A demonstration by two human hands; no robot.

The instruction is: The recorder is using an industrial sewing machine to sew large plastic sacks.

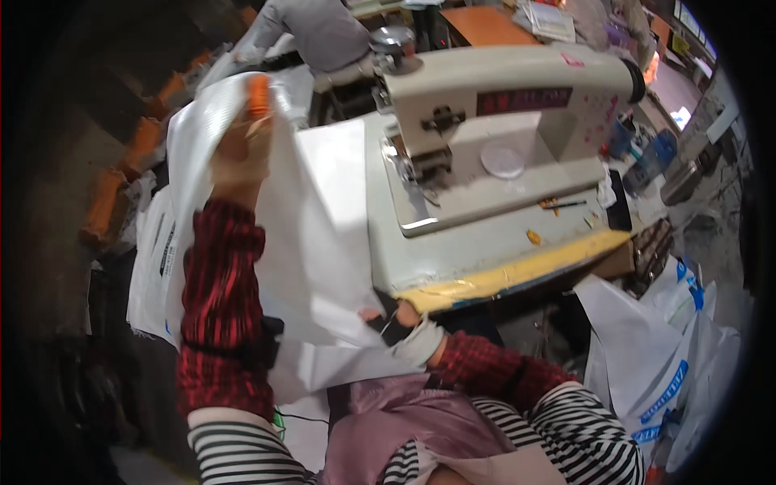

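Note:
A large white woven plastic sack (pixel 299 234) spreads in front of me, left of the sewing machine (pixel 517 113). My left hand (pixel 241 153) is raised at its far upper part, an orange cover on one finger; motion blurs it, but the fingers seem closed on the material. Low down, by the table's front left corner, my right hand (pixel 408 327) pinches the sack's near edge. It wears a pale wrap and something dark across the fingers. The machine's needle area (pixel 420 166) faces the sack, with no cloth visible under it.
More white sacks (pixel 153 267) are stacked at the left. Others with blue print (pixel 655 364) hang at the right. The sewing table (pixel 469 259) has a yellow-taped front edge, with a phone-like dark object (pixel 618 200) and small tools on top. A seated person (pixel 319 36) works beyond.

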